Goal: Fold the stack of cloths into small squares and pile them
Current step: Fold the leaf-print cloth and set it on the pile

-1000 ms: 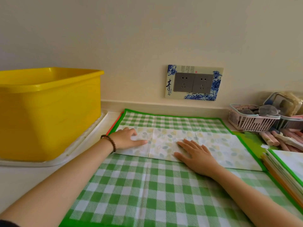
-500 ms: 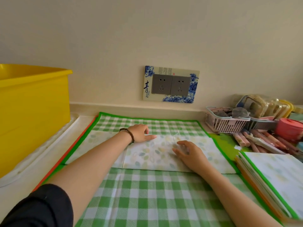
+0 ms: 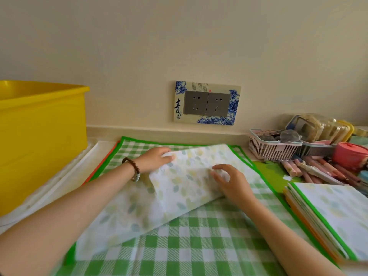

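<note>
Fingers of the left hand [image 3: 157,159] curl round the far edge of a thin white leaf-print cloth [image 3: 179,188], and the right hand [image 3: 233,182] has its fingers [image 3: 218,172] bent down onto the cloth's middle, pinching a fold of it. Both hands hold the fabric, neither spread flat. A brown bead bracelet [image 3: 132,168] sits on the left wrist.

The leaf-print cloth lies slantwise across the centre of the tabletop [image 3: 105,140]. Its far part is raised off the surface between the two hands, while its near left end trails down under the left forearm. Beneath it is spread a large green-and-white checked cloth with a green border [image 3: 199,246], and a strip of orange edge shows along that cloth's left side.

On the right, close to the right forearm, is a flat stack of cloths with green and orange edges [image 3: 328,216], the top one pale and leaf-printed.

A big yellow plastic tub [image 3: 39,136] stands at the left on a white tray [image 3: 59,182]. On the wall behind is a grey double socket in a blue-and-white flowered plate [image 3: 207,103]. At the far right stand a small pink slatted basket [image 3: 272,148], a heap of pink and brown crayon-like sticks [image 3: 318,170] and a round pink lidded pot [image 3: 350,156].
</note>
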